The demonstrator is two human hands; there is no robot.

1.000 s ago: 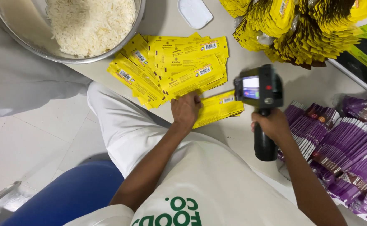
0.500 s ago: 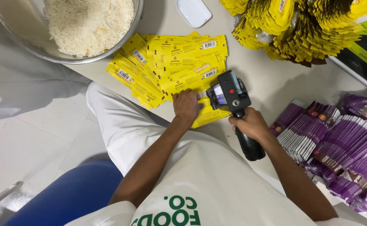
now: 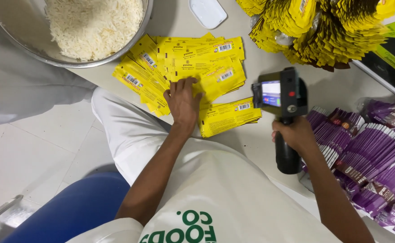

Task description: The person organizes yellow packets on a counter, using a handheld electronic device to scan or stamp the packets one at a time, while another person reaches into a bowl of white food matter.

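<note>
Yellow flat pouches (image 3: 193,63) lie fanned out in an overlapping spread on the pale worktop (image 3: 247,139), each with a small barcode patch near one end. The left hand (image 3: 182,102) rests palm down on the near edge of that spread, fingers extended and slightly apart, pressing the pouches flat rather than pinching any. Just to its right, a small separate stack of the same yellow pouches (image 3: 229,117) lies at a slight angle, touching the edge of the main spread. The right hand (image 3: 295,134) is wrapped closed around the black grip of a handheld printer gun (image 3: 280,96), held above the worktop just right of the small stack, its lit screen facing up toward the camera. A steel bowl of white rice (image 3: 94,24) sits at the far left, overhanging the worktop's edge. A white plastic lid (image 3: 208,11) lies beyond the spread. Bundles of yellow pouches (image 3: 323,27) are heaped at the far right, and rows of purple pouches (image 3: 368,157) fill a tray beside the right forearm. Below are white trousers and a blue seat (image 3: 76,211).
</note>
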